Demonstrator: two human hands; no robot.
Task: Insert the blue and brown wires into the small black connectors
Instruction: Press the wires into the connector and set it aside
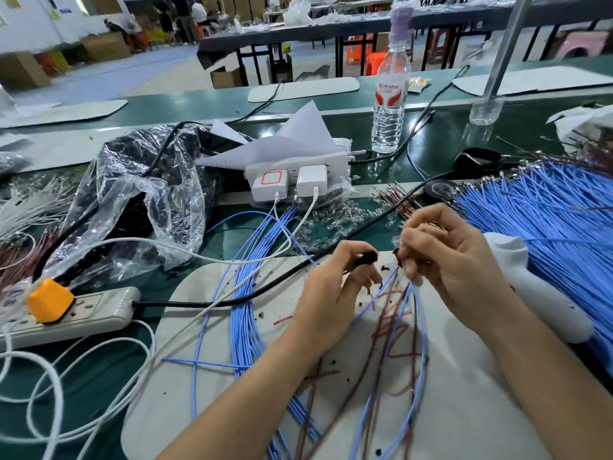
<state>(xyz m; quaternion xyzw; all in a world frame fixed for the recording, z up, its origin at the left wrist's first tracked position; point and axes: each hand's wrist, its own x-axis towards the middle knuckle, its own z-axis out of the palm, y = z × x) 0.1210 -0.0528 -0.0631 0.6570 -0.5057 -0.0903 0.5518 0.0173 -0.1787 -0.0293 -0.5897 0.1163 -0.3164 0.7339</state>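
Two hands work just apart over the near mat (212, 327): the left hand (326, 293) pinches a small black connector (366, 258), while the right hand (454, 260) clamps blue and brown wires (403, 313) at another connector (397, 252). Held this close, ends likely line up easily.

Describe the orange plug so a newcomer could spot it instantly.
Start at the green workbench and look to its near left edge, where a grey-white power strip lies flat. The orange plug sits in that strip's left end with a black cable trailing towards the hands. It is the only bright orange, blocky thing among white chargers and pale cords.
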